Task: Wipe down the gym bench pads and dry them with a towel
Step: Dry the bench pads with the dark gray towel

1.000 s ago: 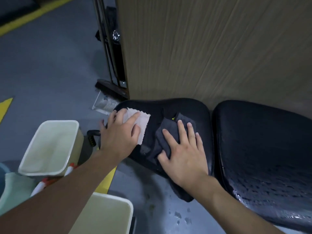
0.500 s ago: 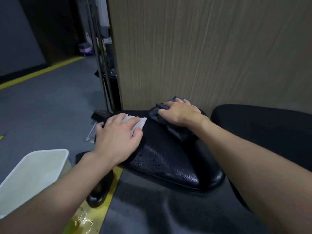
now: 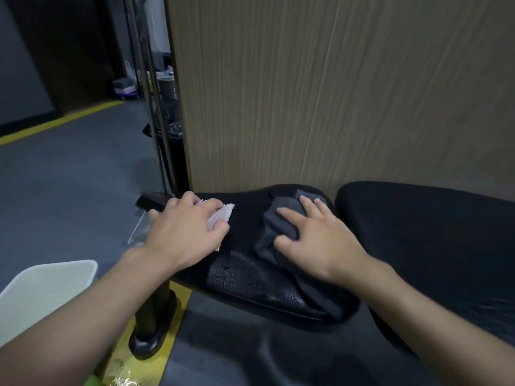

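A small black bench pad (image 3: 250,277) lies in front of me, its near part wet and shiny. My left hand (image 3: 185,232) rests on the pad's left end, pressing a white paper towel (image 3: 221,215) under the fingers. My right hand (image 3: 315,238) presses a dark grey cloth (image 3: 278,227) flat on the pad's right half, fingers spread. A larger black pad (image 3: 434,240) sits just to the right.
A wood-grain panel (image 3: 334,93) rises right behind the pads. A white bin (image 3: 41,291) stands at lower left beside the bench's black post and foot (image 3: 152,324). Grey floor with yellow lines stretches left; a metal stand (image 3: 158,129) is by the panel's edge.
My right hand has pulled the grey cloth back from the pad's far edge toward me and to the right. The left hand stays on the paper towel.
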### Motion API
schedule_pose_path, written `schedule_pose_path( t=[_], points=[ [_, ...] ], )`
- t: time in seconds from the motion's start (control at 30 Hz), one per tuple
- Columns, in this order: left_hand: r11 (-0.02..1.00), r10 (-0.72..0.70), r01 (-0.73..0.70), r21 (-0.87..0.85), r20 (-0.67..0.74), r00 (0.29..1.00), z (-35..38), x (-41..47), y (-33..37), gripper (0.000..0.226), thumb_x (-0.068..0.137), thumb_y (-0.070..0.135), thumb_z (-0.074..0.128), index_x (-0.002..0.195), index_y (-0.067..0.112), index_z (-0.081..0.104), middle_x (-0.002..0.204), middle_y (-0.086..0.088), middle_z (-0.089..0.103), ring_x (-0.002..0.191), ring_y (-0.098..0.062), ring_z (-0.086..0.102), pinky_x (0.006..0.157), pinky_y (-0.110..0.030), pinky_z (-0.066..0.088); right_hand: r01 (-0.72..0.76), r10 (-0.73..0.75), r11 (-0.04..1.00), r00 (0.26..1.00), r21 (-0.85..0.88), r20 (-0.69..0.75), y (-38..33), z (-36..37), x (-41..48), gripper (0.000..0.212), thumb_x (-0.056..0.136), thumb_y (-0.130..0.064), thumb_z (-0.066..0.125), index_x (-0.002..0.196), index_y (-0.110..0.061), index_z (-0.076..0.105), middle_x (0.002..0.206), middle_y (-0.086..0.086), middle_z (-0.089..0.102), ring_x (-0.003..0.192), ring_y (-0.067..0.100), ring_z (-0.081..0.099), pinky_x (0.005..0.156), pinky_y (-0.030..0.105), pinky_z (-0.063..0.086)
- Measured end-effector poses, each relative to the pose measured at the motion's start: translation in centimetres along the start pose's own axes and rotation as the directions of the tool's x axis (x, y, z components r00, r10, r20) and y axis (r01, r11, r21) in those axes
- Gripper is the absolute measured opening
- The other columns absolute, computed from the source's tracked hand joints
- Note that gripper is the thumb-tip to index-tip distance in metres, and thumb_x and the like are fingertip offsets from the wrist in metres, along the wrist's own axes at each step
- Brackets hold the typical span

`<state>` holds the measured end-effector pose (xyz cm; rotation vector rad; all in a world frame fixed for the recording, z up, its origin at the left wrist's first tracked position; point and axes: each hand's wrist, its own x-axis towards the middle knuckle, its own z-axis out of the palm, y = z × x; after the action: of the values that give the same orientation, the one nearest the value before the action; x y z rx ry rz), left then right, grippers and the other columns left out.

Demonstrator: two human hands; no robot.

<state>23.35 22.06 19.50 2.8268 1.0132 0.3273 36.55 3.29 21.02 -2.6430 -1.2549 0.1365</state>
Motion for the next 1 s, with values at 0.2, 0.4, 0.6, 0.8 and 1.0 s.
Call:
schedule_pose_path(
  t=[0.2, 0.4, 0.6, 0.8, 1.0],
  points=[
    [0.997, 0.005, 0.009, -0.073, 0.189, 0.982, -1.0, -1.2, -1.3, 0.085, 0.067, 0.09, 0.034, 0.142, 0.054, 0.024, 0.151, -0.002, 0.029, 0.142, -0.027, 0.023, 0.108, -0.053, 0.032, -0.237, 0.228, 0.968, 0.968, 0.083, 0.105, 2.6, -1.3, 11.5, 0.095, 0.066, -0.076, 0.028, 0.152, -0.039, 0.029, 0.163, 0.008, 0.022, 0.148, 0.035, 0.017, 0.118, 0.051, 0.021],
    [0.989, 0.053, -0.012, -0.15, 0.276, 0.96, -1.2, -1.0, -2.1, 0.105, 0.057, 0.093, 0.046, 0.149, 0.05, 0.02, 0.157, -0.004, 0.024, 0.146, -0.028, 0.02, 0.115, -0.043, 0.024, -0.237, 0.233, 0.971, 0.963, 0.013, 0.135, 1.7, -1.2, 12.5, 0.096, 0.063, -0.078, 0.027, 0.15, -0.038, 0.034, 0.159, 0.007, 0.03, 0.145, 0.036, 0.025, 0.117, 0.053, 0.024],
    [0.992, 0.052, -0.016, -0.128, 0.286, 0.957, -1.5, -0.9, -2.0, 0.114, 0.047, 0.098, 0.039, 0.149, 0.052, 0.017, 0.156, -0.007, 0.027, 0.145, -0.029, 0.022, 0.116, -0.042, 0.025, 0.008, -0.011, 1.0, 0.988, 0.019, 0.151, -3.9, 0.4, 8.4, 0.08, 0.073, -0.071, 0.036, 0.149, -0.046, 0.031, 0.167, 0.002, 0.009, 0.153, 0.03, -0.002, 0.119, 0.056, 0.013],
    [0.999, 0.031, -0.017, -0.045, 0.312, 0.95, -2.3, -1.3, -1.8, 0.106, 0.053, 0.098, 0.038, 0.147, 0.055, 0.016, 0.158, -0.002, 0.026, 0.147, -0.025, 0.021, 0.114, -0.05, 0.024, -0.03, 0.026, 0.999, 0.996, 0.037, 0.087, 0.7, -0.9, 3.6, 0.061, 0.093, -0.056, 0.042, 0.152, -0.043, 0.031, 0.167, 0.002, 0.007, 0.153, 0.025, 0.001, 0.121, 0.049, 0.012],
    [0.976, 0.001, 0.081, -0.201, 0.38, 0.925, -3.1, -1.1, -1.8, 0.044, 0.078, 0.079, 0.033, 0.11, 0.06, 0.054, 0.134, 0.0, 0.049, 0.127, -0.024, 0.044, 0.103, -0.042, 0.035, -0.121, 0.121, 0.993, 0.992, 0.01, 0.019, 0.5, -0.5, -1.5, 0.059, 0.092, -0.053, 0.039, 0.149, -0.045, 0.03, 0.167, 0.002, 0.006, 0.153, 0.029, 0.0, 0.118, 0.051, 0.02]
  ],
)
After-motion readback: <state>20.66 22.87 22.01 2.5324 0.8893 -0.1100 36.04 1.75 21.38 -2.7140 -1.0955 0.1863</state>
